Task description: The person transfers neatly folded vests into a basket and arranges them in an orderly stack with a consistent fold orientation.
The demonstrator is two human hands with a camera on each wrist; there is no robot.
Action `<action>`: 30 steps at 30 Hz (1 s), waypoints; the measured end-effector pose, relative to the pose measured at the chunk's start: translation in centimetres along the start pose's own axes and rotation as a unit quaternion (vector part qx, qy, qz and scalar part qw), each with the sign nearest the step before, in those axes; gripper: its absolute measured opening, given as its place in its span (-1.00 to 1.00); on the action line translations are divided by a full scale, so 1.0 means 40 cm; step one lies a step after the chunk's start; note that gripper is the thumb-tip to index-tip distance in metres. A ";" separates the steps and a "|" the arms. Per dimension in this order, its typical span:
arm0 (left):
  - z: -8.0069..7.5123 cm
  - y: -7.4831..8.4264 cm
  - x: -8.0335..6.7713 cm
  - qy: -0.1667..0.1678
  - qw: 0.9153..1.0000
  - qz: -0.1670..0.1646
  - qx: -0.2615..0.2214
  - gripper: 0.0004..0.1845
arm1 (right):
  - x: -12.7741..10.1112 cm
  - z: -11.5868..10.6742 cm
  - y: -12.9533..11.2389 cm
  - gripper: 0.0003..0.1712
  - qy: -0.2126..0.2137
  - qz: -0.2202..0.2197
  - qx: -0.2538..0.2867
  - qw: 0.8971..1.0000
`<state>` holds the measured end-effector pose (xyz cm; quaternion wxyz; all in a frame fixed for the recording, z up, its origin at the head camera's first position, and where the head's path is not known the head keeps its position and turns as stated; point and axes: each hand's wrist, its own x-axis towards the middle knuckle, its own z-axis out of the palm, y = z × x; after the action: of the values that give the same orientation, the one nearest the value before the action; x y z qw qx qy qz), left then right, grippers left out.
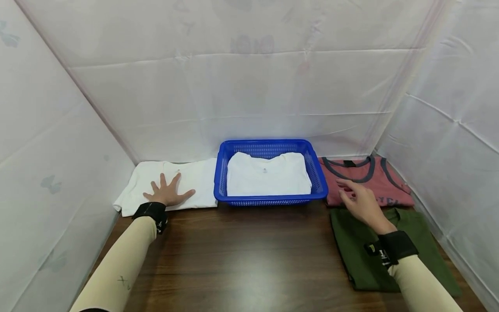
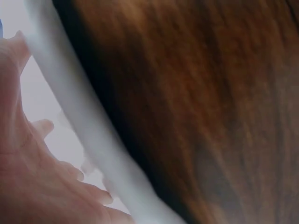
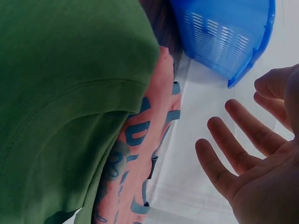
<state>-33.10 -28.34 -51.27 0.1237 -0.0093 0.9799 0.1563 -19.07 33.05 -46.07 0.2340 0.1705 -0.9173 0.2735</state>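
Note:
My left hand (image 1: pixel 167 191) lies with its fingers spread on a folded white T-shirt (image 1: pixel 202 182) at the left of the table. In the left wrist view the same hand (image 2: pixel 28 154) is beside the shirt's thick pale edge (image 2: pixel 98 126). My right hand (image 1: pixel 363 203), fingers loosely extended and holding nothing, hovers over the folded red T-shirt (image 1: pixel 393 186) and folded green T-shirt (image 1: pixel 421 251). In the right wrist view that hand (image 3: pixel 252 163) is apart from both shirts. Between the hands stands a blue basket (image 1: pixel 270 198) with a folded white T-shirt (image 1: pixel 269 177) inside.
The dark wooden table (image 1: pixel 253 255) stretches in front of the basket. White cloth walls (image 1: pixel 249 95) close off the back and both sides. The red shirt sits close to the basket's right side, the white shirt close to its left.

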 end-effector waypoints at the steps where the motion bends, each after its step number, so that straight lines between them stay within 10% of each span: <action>1: 0.003 -0.004 0.000 -0.002 1.000 0.000 -0.001 0.30 | -0.002 0.001 0.001 -0.61 -0.002 0.000 0.001 1.000; 16: 0.054 -0.063 0.058 0.003 1.000 0.003 0.001 0.39 | -0.022 0.015 0.016 -0.59 -0.018 -0.002 0.010 1.000; 30: 0.018 0.006 -0.066 -0.014 1.000 0.000 0.012 0.24 | -0.024 0.027 0.004 -0.59 -0.033 0.005 0.009 0.999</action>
<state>-30.38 -27.93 -51.20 0.1373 -0.0061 0.9800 0.1442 -18.71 32.71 -47.42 0.2006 0.1769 -0.9230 0.2768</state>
